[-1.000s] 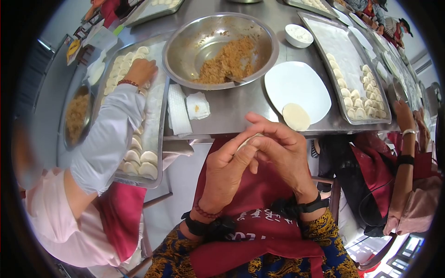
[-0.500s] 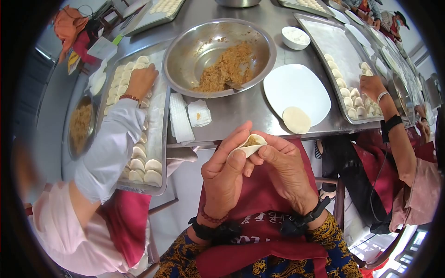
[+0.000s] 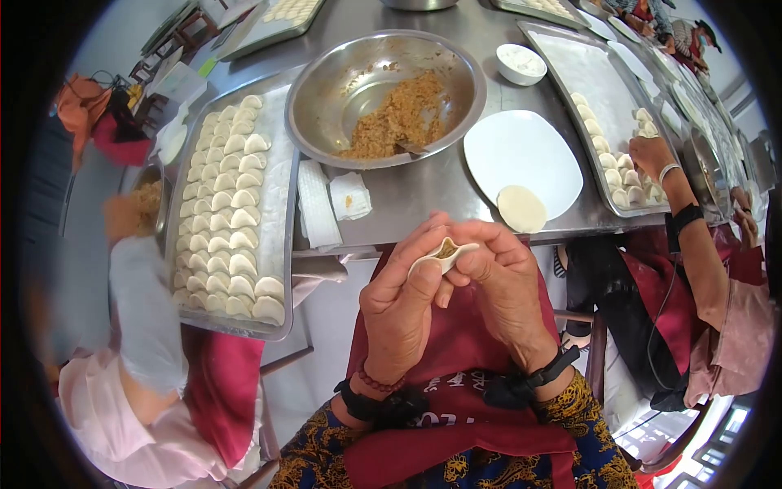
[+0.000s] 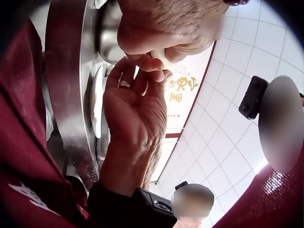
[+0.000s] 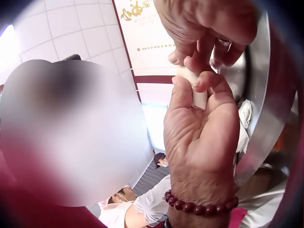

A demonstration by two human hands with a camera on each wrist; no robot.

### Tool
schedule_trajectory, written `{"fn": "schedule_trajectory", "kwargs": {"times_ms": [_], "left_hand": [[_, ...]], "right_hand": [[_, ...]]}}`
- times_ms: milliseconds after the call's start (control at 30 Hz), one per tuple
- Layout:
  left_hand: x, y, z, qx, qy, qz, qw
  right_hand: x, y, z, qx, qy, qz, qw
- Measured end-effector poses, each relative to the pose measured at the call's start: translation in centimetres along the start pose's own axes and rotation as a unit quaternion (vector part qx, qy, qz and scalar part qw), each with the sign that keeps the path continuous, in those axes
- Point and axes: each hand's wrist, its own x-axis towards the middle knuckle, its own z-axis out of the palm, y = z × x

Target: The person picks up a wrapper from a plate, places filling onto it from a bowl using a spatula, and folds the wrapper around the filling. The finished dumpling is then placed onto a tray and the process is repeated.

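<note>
A dumpling (image 3: 444,256) with a round white wrapper is half folded, brown filling showing through the gap at its top. My left hand (image 3: 401,297) pinches one end between thumb and fingers. On the other end, my right hand (image 3: 498,297) pinches the wrapper, its thumb near the opening. Both hands hold it in front of the apron, close to the table edge, fingertips meeting behind it. From the right wrist view, the pale dumpling (image 5: 199,99) shows between the fingers of the beaded left hand (image 5: 202,133). Fingers largely cover it in the left wrist view.
A steel bowl of filling (image 3: 305,114) stands ahead, beside folded paper towels (image 3: 316,204). One wrapper (image 3: 521,209) overlaps a white plate (image 3: 521,147). Dumpling trays lie left (image 3: 281,163) and right (image 3: 570,65). Neighbours' hands work at both sides.
The wrapper, mostly covered by my fingers at first, came into view with filling showing; its opening is now narrower. The left neighbour's hand left the tray; the right neighbour's reached over theirs.
</note>
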Motion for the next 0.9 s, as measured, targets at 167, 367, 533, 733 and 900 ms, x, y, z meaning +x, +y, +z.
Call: {"fn": "schedule_trajectory", "kwargs": {"times_ms": [167, 367, 533, 733, 900], "left_hand": [[0.0, -0.2, 0.3, 0.014, 0.009, 0.012, 1.0], [-0.1, 0.4, -0.1, 0.073, -0.023, -0.019, 0.997], [0.0, 0.8, 0.1, 0.061, -0.041, -0.059, 0.996], [0.2, 1.3, 0.8, 0.1, -0.043, -0.065, 0.992], [0.3, 0.8, 0.6, 0.077, -0.041, -0.068, 0.994]], "right_hand": [[0.2, 0.6, -1.2, -0.016, -0.021, -0.006, 1.0], [0.3, -0.6, -1.3, -0.074, -0.022, -0.011, 0.997], [0.4, -1.8, -1.4, -0.082, -0.012, 0.034, 0.996], [0.3, -1.8, -1.7, -0.106, -0.034, 0.072, 0.991], [0.0, -0.3, -1.2, -0.064, 0.021, -0.036, 0.997]]}}
